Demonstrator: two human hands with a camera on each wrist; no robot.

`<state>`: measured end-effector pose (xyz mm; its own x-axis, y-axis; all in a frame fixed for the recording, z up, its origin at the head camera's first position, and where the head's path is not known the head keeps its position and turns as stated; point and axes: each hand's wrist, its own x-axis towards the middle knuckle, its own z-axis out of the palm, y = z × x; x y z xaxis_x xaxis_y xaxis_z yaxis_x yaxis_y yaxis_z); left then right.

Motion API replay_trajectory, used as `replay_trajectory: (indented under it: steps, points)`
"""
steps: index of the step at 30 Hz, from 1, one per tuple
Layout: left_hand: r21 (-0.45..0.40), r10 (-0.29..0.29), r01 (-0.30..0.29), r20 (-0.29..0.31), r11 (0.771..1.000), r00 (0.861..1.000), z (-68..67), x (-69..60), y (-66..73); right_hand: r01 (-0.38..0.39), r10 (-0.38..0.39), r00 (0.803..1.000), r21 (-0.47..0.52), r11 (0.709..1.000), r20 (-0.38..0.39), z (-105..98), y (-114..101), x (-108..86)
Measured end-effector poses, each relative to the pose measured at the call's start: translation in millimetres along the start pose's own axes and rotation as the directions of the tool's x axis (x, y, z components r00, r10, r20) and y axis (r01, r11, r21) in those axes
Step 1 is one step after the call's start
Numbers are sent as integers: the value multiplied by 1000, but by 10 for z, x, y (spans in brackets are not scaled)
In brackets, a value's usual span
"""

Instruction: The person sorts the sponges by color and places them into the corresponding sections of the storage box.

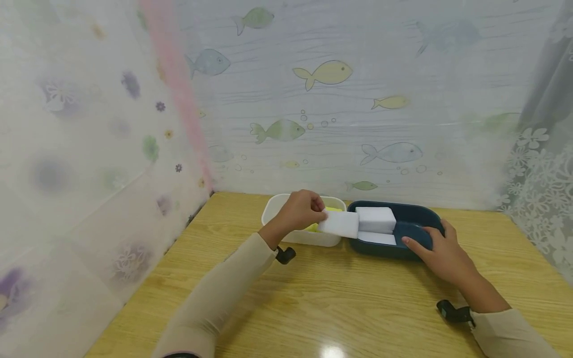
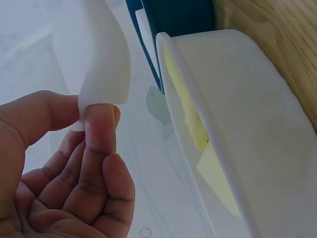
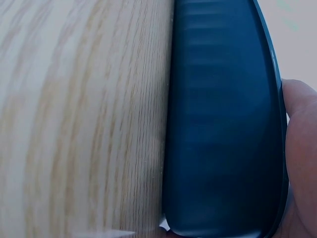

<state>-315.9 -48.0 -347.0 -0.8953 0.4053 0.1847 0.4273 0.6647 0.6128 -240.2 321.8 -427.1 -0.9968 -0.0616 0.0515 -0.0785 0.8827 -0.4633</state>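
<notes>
My left hand (image 1: 301, 214) pinches a thin white sponge (image 1: 341, 223) by its left end, thumb against fingertips. In the left wrist view the sponge (image 2: 101, 54) bends a little above the fingers. It spans the gap between a white plastic basin (image 1: 270, 214) and a dark blue plastic basin (image 1: 380, 252). Inside the blue basin a white block (image 1: 376, 220) stands at the left, with a flat white piece (image 1: 378, 238) in front of it. My right hand (image 1: 447, 253) grips the blue basin's right end, its thumb over the near rim. Something yellow (image 1: 333, 209) lies in the white basin.
Both basins sit side by side on a wood-grain table (image 1: 331, 298), near its back edge. Behind them hangs a fish-print curtain (image 1: 322, 124), and a floral sheet (image 1: 80, 149) hangs on the left. Lace fabric (image 1: 546, 189) is at the right.
</notes>
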Motion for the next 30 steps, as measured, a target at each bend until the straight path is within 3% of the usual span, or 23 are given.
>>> replay_trajectory:
  steps: [9,18,30]
  points:
    - [14,-19,19,-20,1000,1000,81,132,95,0,0,1000,1,1000,4,-2,10,5]
    - [1,-69,69,-1,998,998,256,238,220,-2,2,1000,2,1000,2,3,-13,-6]
    - [-40,-68,68,5,997,998,501,345,368,5,-5,1000,1,1000,0,-1,-15,-4]
